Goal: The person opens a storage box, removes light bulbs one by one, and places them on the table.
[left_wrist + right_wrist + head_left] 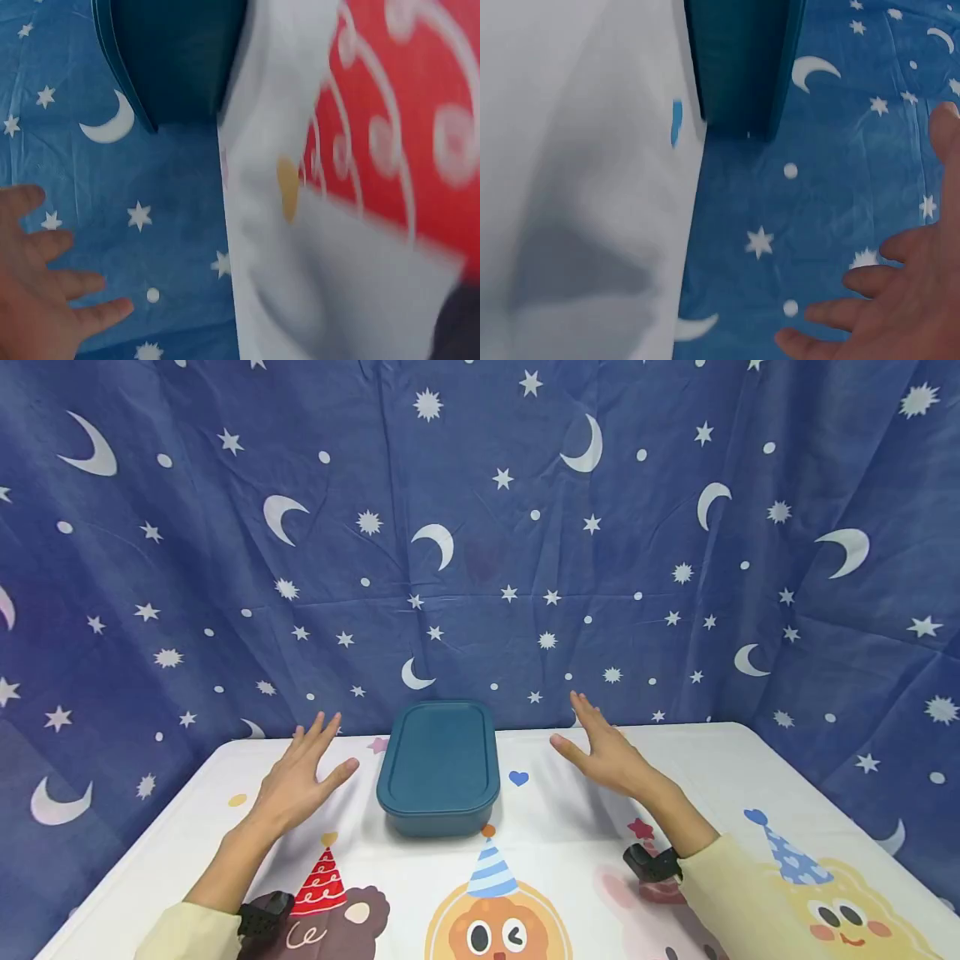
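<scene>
A dark teal rectangular box with a fitted lid stands on the table, between the two hands. To its left, my left hand hovers over the table with fingers spread and nothing in it. My right hand is raised on the other side, thumb apart from the straight fingers, also holding nothing. Both hands are apart from the box. In the left wrist view the box shows its side, with the left hand below it. The right wrist view has the box at the top and the right hand low at the right.
The table wears a white cloth printed with cartoon animals and party hats. Behind it hangs a blue curtain with white moons and stars, close to the table's back edge. Each wrist carries a black strap device, such as the right one.
</scene>
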{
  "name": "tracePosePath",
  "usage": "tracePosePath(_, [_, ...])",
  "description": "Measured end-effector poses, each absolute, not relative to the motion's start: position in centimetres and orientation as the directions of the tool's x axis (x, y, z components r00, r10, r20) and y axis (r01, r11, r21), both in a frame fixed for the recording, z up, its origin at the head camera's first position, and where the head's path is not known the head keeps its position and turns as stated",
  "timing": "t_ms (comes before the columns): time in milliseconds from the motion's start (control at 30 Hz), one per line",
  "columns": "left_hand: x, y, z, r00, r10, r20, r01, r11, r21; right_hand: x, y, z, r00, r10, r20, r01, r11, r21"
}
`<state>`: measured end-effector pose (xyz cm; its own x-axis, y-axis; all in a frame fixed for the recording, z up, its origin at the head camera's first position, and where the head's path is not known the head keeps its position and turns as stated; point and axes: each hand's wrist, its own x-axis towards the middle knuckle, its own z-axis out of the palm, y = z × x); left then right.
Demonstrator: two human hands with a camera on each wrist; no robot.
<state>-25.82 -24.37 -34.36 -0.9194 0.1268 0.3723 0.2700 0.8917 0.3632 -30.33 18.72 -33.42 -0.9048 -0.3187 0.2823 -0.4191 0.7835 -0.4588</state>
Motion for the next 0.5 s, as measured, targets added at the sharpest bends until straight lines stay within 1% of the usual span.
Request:
tracePosePath(200, [-25.7, -23.0, -35.2, -0.914, 0.093, 0.395, 0.279, 0.851, 0.445, -30.2, 16.0, -34.3, -0.887, -0.327, 0.328, -0.456, 0.732, -0.505])
tracePosePath(500, [-25.5, -22.0, -36.6, -0.911, 0.069, 0.407, 0.303, 0.782, 0.545, -29.8, 12.7, -35.4, -0.885, -0.361, 0.294, -0.465, 0.656, -0.595])
